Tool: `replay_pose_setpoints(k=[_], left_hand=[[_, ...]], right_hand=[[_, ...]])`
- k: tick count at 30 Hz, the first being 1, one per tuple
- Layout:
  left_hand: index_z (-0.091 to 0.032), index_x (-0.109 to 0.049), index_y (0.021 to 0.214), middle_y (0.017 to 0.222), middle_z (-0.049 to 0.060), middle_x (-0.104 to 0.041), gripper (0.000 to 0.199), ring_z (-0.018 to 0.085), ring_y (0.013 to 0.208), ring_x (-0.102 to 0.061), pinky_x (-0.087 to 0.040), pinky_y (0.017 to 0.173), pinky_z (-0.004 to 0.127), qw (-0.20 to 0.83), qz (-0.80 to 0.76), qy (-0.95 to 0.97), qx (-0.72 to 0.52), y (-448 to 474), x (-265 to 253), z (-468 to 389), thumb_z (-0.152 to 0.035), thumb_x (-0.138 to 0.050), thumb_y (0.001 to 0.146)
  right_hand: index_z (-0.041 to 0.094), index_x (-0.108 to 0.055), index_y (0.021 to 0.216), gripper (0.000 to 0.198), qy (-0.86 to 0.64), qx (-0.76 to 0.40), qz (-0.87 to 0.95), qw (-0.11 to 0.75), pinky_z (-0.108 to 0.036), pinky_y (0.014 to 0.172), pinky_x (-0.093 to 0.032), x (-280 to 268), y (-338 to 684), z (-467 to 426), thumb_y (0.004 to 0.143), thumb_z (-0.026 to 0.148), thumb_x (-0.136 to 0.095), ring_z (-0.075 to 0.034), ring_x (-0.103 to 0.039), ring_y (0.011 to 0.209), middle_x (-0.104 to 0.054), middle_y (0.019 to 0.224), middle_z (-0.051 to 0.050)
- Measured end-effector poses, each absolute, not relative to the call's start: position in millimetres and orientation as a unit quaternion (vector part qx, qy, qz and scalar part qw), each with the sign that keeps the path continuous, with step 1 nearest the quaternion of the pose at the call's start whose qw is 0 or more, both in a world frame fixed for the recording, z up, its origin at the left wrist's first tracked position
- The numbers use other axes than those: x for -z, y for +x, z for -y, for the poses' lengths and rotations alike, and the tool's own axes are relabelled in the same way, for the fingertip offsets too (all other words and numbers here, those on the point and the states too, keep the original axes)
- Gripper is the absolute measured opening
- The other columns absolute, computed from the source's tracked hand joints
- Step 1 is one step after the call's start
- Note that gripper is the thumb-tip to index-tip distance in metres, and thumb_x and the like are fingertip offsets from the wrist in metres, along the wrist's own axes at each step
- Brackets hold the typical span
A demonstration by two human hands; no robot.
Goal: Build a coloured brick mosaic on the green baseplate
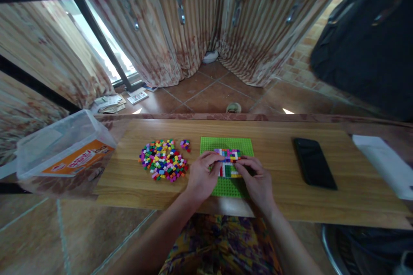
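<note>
A green studded baseplate (226, 188) lies on the wooden table, and a block of colourful toy bricks (229, 169) covers its middle. My left hand (204, 172) is at the left side of these bricks, its thumb and index finger pinched together at their edge. From the right, my right hand (256, 176) reaches over the baseplate with thumb and fingertips closed at the right edge of the bricks. Whatever sits between the fingertips is too small to make out. Left of the baseplate is a pile of loose multicoloured bricks (164, 160), with a small cluster of bricks (185, 144) beside it.
A clear plastic box (64, 146) with an orange label stands at the table's left end. On the right of the wooden table (274, 197) lies a black phone (314, 163), and a white sheet (383, 165) is further right. Curtains hang behind the table.
</note>
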State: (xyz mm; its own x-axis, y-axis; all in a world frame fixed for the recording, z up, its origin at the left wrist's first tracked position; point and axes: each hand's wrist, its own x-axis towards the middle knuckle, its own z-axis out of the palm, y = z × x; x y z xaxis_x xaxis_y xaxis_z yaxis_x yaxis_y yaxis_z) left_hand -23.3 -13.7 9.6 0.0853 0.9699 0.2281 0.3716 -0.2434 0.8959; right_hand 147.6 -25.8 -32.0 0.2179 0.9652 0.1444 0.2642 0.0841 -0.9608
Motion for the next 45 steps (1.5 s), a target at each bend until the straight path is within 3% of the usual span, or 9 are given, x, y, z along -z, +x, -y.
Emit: replay_pose_setpoints(k=[10,24,34,45], left_hand=[[-0.023,-0.072,0.091,0.092,0.004,-0.069,0.013,0.018,0.090,-0.063,-0.052,0.083,0.032,0.187,-0.514,0.729,-0.413,-20.2,3.2,10.8,-0.014,-0.063,0.085],[-0.021,-0.071,0.082,0.088,0.004,-0.065,0.014,0.016,0.082,-0.059,-0.049,0.076,0.029,0.082,-0.507,0.765,-0.389,-18.1,7.1,10.0,-0.018,-0.059,0.089],[-0.020,-0.067,0.112,0.100,0.009,-0.065,0.026,0.021,0.091,-0.058,-0.047,0.079,0.035,0.044,-0.515,0.792,-0.325,-21.6,10.1,27.0,-0.023,-0.049,0.094],[-0.018,-0.063,0.117,0.104,0.012,-0.062,0.030,0.024,0.095,-0.055,-0.044,0.082,0.040,0.044,-0.526,0.798,-0.291,-19.9,5.7,32.0,-0.026,-0.046,0.094]], right_hand=[[0.024,-0.074,0.079,0.010,-0.582,-0.348,0.518,0.522,-0.037,0.091,-0.044,31.6,147.3,25.9,0.078,0.034,-0.071,-0.020,-0.060,0.098,-0.066,0.096,-0.004],[0.022,-0.072,0.079,0.016,-0.597,-0.331,0.526,0.507,-0.037,0.088,-0.044,24.7,144.7,26.5,0.080,0.037,-0.067,-0.021,-0.061,0.096,-0.067,0.094,-0.005],[0.020,-0.057,0.077,0.028,-0.691,-0.234,0.515,0.449,-0.033,0.075,-0.044,10.0,120.5,23.1,0.074,0.045,-0.067,-0.019,-0.057,0.080,-0.059,0.086,-0.004],[0.020,-0.056,0.075,0.027,-0.719,-0.243,0.489,0.430,-0.032,0.070,-0.042,7.0,115.1,18.0,0.071,0.044,-0.068,-0.019,-0.054,0.072,-0.057,0.078,-0.002]])
